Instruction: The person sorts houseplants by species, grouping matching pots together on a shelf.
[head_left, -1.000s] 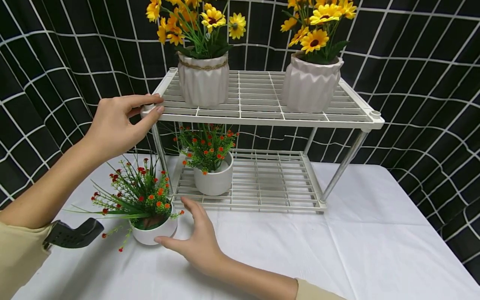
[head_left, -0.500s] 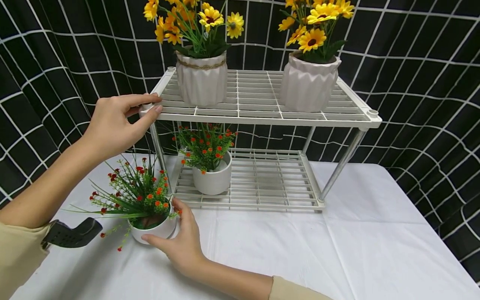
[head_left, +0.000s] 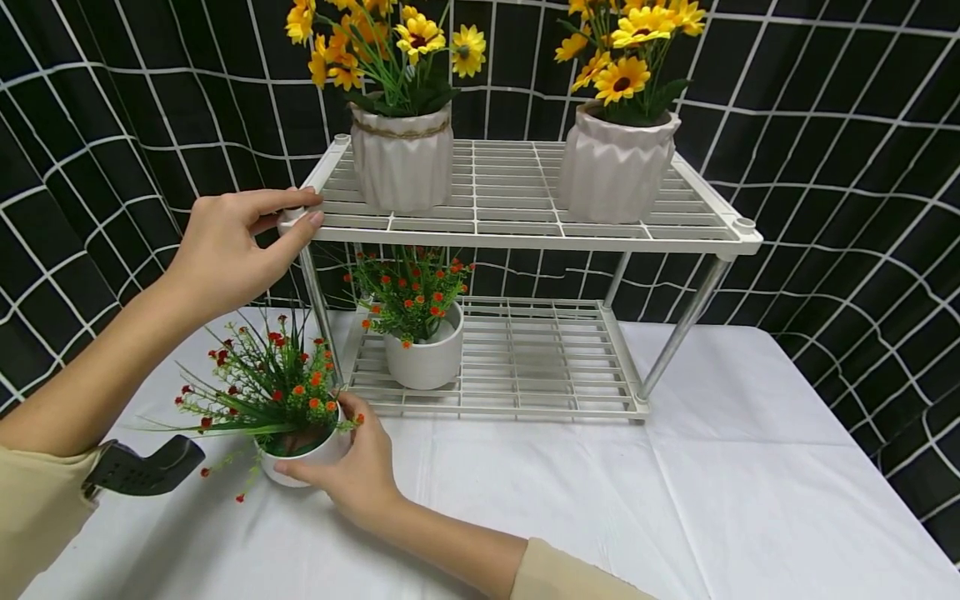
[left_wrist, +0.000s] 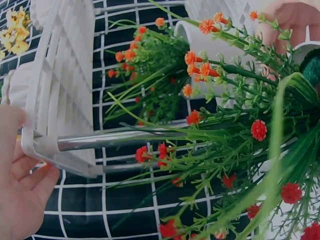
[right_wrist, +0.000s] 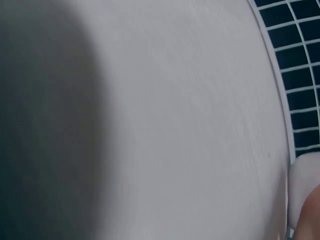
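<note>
My left hand (head_left: 238,250) grips the front left corner of a white wire shelf rack (head_left: 525,244), thumb in front and fingers over the top. In the left wrist view its fingers (left_wrist: 37,175) curl round that corner. My right hand (head_left: 358,467) holds a white flowerpot (head_left: 288,473) on the table by its right side, thumb in front and fingers behind. Red and orange artificial flowers (head_left: 270,387) with green leaves spread from this pot. In the right wrist view only part of the pot (right_wrist: 304,175) and a bit of finger show at the right edge.
On the lower shelf (head_left: 547,358) stands another white pot (head_left: 426,360) with orange-red flowers. Two pleated pots, the left pot (head_left: 402,171) and the right pot (head_left: 617,171), hold yellow flowers on the top shelf. A white cloth (head_left: 750,500) covers the table before a black gridded backdrop (head_left: 862,208).
My right hand has moved left and closed round the flowerpot, which now sits very slightly further left. My left hand stays on the rack's corner.
</note>
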